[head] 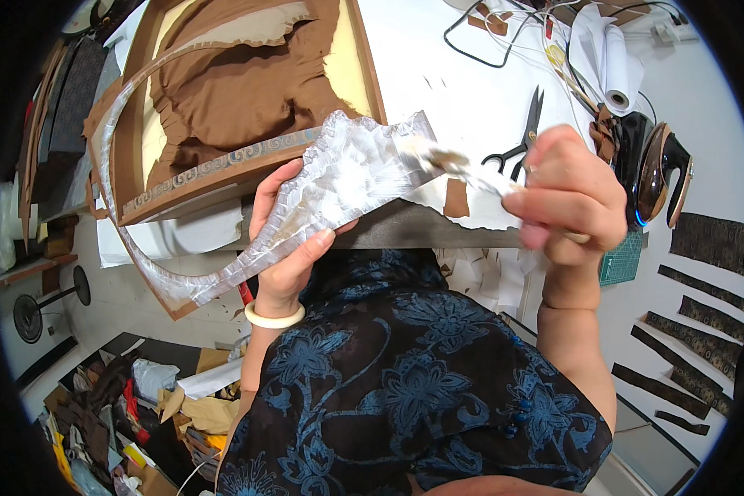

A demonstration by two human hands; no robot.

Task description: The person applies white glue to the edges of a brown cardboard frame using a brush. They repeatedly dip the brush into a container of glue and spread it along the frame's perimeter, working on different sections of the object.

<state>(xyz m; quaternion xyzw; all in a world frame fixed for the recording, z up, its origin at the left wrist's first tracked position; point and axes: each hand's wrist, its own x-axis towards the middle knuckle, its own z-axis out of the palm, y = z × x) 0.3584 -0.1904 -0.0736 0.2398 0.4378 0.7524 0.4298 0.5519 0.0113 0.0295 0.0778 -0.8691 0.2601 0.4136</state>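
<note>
My left hand (288, 263) grips a curved panel (353, 164) from below, thumb on its near edge. White paste-like streaks cover the panel's wide end, and notched, folded edging runs along its rim. From there a thin curved arm sweeps left and up over a brown-edged tray (248, 170). Crumpled brown fabric (242, 99) lies inside that tray. My right hand (573, 195) holds a brush (456, 162), blurred by motion, its pale bristles at the panel's right end. Whether the bristles touch the surface cannot be made out.
Black-handled scissors (531, 133) lie on the white-covered table (409, 68), near a brown scrap (456, 198). An iron (656, 173), a green cutting mat (621, 260) and a white roll (617, 68) are at right. Dark patterned strips (663, 390) lie lower right; scraps (208, 412) fill the lower left.
</note>
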